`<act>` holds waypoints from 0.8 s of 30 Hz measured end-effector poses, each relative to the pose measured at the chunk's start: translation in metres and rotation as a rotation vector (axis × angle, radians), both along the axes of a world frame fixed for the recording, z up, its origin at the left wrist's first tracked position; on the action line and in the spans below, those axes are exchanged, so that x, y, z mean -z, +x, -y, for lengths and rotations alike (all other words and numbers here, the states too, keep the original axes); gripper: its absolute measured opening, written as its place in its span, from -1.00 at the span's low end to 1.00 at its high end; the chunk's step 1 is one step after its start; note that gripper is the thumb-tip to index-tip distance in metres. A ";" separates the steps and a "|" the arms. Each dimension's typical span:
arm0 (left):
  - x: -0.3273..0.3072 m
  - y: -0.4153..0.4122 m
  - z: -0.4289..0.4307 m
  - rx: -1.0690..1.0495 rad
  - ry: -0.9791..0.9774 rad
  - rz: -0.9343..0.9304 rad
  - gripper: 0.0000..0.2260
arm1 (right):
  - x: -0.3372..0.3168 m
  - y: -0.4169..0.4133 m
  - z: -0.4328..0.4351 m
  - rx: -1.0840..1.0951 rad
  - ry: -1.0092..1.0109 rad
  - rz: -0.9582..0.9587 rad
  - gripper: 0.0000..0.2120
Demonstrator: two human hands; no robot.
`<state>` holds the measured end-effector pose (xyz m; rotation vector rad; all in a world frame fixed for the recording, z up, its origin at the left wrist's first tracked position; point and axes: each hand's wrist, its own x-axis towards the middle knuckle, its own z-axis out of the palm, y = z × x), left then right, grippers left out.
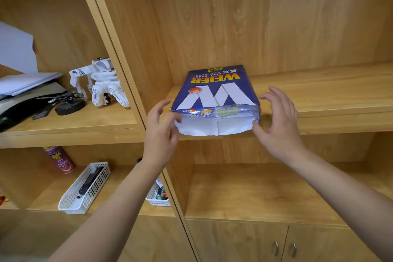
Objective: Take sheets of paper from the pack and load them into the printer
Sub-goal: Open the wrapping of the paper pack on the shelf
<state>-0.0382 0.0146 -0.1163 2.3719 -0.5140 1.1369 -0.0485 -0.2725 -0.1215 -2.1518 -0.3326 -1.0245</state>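
Fingers of both hands are spread, flanking the blue copy-paper pack (214,93) on the shelf (319,100): left hand (160,132) at nine o'clock, right hand (278,121) at three. Reaching stage; next, probably pinching sheets through the open near end.

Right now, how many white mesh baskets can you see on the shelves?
2: one basket lies on the lower left shelf beside the spray can; the second basket sits to its right, partly hidden by the left forearm.
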 end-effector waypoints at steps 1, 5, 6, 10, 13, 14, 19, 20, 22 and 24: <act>-0.003 0.001 0.001 0.017 0.087 0.014 -0.78 | -0.001 0.001 -0.001 -0.009 -0.038 0.042 -0.56; -0.013 0.004 0.003 0.056 0.276 0.068 -0.61 | -0.002 0.003 -0.001 -0.032 -0.276 0.215 -0.69; -0.015 0.005 0.003 0.047 0.285 0.065 -0.59 | -0.002 0.004 -0.001 -0.041 -0.325 0.237 -0.73; -0.018 0.005 0.002 0.018 0.285 0.023 -0.53 | -0.007 0.007 0.001 -0.061 -0.477 0.200 -0.75; -0.018 0.007 0.005 0.020 0.266 -0.015 -0.49 | -0.011 0.009 0.000 -0.035 -0.497 0.138 -0.72; -0.019 0.007 0.006 0.015 0.250 -0.035 -0.49 | -0.014 0.009 -0.001 -0.027 -0.491 0.121 -0.72; -0.026 0.010 0.012 0.012 0.172 -0.116 -0.57 | -0.027 0.013 -0.007 -0.008 -0.467 0.039 -0.65; -0.027 0.011 0.012 0.015 0.166 -0.130 -0.59 | -0.030 0.014 -0.008 -0.008 -0.464 0.020 -0.64; -0.032 0.013 0.015 0.028 0.170 -0.169 -0.63 | -0.034 0.017 -0.009 -0.016 -0.467 -0.021 -0.66; -0.039 0.016 0.016 0.054 0.193 -0.224 -0.68 | -0.037 0.019 -0.010 -0.037 -0.483 -0.058 -0.68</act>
